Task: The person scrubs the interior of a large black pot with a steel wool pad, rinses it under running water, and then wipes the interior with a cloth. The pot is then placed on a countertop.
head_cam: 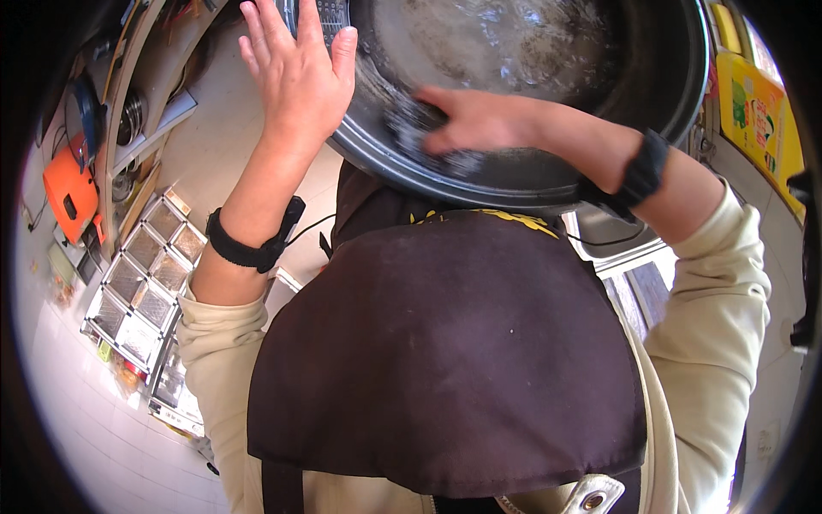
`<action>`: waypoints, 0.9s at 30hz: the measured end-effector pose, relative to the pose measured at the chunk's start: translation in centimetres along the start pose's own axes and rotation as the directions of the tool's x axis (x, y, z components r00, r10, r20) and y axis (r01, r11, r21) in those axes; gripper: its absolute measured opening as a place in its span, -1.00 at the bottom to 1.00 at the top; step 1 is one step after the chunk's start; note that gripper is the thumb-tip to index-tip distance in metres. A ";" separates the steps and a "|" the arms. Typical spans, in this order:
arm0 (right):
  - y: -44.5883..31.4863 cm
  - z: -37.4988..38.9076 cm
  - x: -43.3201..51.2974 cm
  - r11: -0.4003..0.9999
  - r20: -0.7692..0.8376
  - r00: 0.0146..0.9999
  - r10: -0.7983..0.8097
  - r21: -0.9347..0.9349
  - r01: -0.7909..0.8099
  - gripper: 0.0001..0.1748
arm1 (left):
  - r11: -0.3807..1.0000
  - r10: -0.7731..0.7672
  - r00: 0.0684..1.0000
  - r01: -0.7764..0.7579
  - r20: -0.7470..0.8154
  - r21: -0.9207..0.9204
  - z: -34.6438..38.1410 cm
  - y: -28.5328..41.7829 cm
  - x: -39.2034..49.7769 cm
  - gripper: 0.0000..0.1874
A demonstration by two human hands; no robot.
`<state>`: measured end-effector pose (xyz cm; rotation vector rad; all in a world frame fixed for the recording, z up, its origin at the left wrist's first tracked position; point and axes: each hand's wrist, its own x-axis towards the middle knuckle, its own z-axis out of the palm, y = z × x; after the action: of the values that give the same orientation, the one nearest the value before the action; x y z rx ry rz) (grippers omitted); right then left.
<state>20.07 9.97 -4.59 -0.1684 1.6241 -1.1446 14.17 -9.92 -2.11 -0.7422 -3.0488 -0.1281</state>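
Note:
A large round dark pan (632, 77) fills the top of the view, with shiny wet patches on its inner floor. My right hand (478, 122), blurred, is inside it near the front wall. Its fingers are closed on a grey metallic scouring pad (408, 122), also blurred. Over the pan's left rim lies my left hand (298, 80), back up, fingers spread and thumb apart. The tips of some fingers run out at the top edge. How firmly the left palm presses on the rim is hidden.
Below the pan is a metal sink (603, 234). A yellow printed package (754, 109) stands on the right counter. Shelving (157, 132) with stacked dishes, an orange container (70, 189) and a rack of clear-fronted boxes (144, 273) line the left. My dark apron (443, 347) covers the lower middle.

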 end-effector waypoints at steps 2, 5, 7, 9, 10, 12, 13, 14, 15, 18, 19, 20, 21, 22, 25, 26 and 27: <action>2.3 -0.6 -3.2 0.974 0.113 0.983 0.148 -0.188 -0.125 -0.24 | 1.000 0.002 1.000 -0.002 0.028 -0.005 -0.3 0.1 0.0 -0.37; 6.0 -2.0 -6.3 0.766 0.033 0.953 0.302 -0.603 -0.222 -0.29 | 0.999 0.027 0.995 -0.030 0.095 0.026 -1.4 0.7 0.3 -0.37; 7.7 -2.8 -7.0 0.334 -0.125 0.956 0.267 -0.918 -0.214 -0.29 | 0.997 0.054 0.978 -0.041 0.202 -0.068 -2.6 1.5 1.0 -0.37; 8.6 -3.7 -6.9 0.337 -0.281 0.955 0.095 -0.894 -0.296 -0.39 | 0.959 0.109 0.927 -0.003 0.360 -0.282 -4.0 2.6 2.4 -0.37; 8.9 -4.1 -6.9 0.423 -0.284 0.958 -0.036 -0.873 -0.243 -0.33 | 0.930 0.173 0.877 0.005 0.449 -0.368 -4.5 3.1 3.5 -0.37; 9.1 -5.0 -7.3 0.526 -0.335 0.927 -0.169 -0.826 -0.203 -0.21 | 0.891 0.304 0.764 -0.016 0.569 -0.454 -5.3 4.5 5.7 -0.37; 9.2 -5.4 -7.7 0.596 -0.409 0.877 -0.253 -0.780 -0.192 -0.23 | 0.886 0.363 0.708 -0.061 0.606 -0.460 -5.4 5.2 7.0 -0.37; 9.3 -5.8 -8.4 0.649 -0.481 0.813 -0.328 -0.740 -0.176 -0.25 | 0.889 0.399 0.661 -0.109 0.635 -0.446 -5.5 5.9 8.2 -0.35; 9.5 -6.1 -9.0 0.698 -0.549 0.737 -0.394 -0.700 -0.148 -0.27 | 0.886 0.434 0.611 -0.158 0.662 -0.436 -5.4 6.4 9.5 -0.34; 9.6 -6.2 -11.7 0.639 -0.712 0.482 -0.510 -0.689 -0.342 -0.52 | 0.846 0.531 0.442 -0.325 0.723 -0.423 -2.7 9.7 12.4 -0.32; 9.5 -5.8 -12.6 0.608 -0.743 0.357 -0.567 -0.669 -0.427 -0.58 | 0.821 0.554 0.380 -0.396 0.740 -0.412 -1.2 11.3 12.7 -0.31; 9.4 -5.3 -13.3 0.618 -0.778 0.270 -0.567 -0.618 -0.486 -0.61 | 0.822 0.549 0.368 -0.399 0.751 -0.405 0.3 13.3 12.3 -0.24; 9.1 -4.6 -13.8 0.629 -0.806 0.177 -0.564 -0.559 -0.540 -0.64 | 0.823 0.543 0.355 -0.405 0.761 -0.399 1.5 14.7 11.9 -0.06; 9.1 -4.0 -14.1 0.677 -0.845 0.115 -0.523 -0.494 -0.546 -0.67 | 0.815 0.539 0.319 -0.431 0.779 -0.388 2.7 15.4 11.9 -0.07; 8.1 -2.2 -15.2 0.757 -0.885 0.014 -0.466 -0.406 -0.512 -0.71 | 0.727 0.643 0.248 -0.496 0.725 -0.474 3.5 17.6 9.8 -0.07; 8.1 -1.8 -15.1 0.768 -0.893 -0.051 -0.446 -0.353 -0.534 -0.74 | 0.723 0.632 0.235 -0.521 0.738 -0.453 4.0 18.4 9.2 -0.11; 7.7 -1.5 -15.0 0.792 -0.908 -0.056 -0.416 -0.331 -0.513 -0.74 | 0.721 0.614 0.225 -0.550 0.757 -0.421 4.5 19.2 8.8 -0.15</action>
<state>28.11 24.22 -0.22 0.5671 3.4165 -0.3663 15.22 11.50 -4.90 -2.6637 -3.1518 0.2609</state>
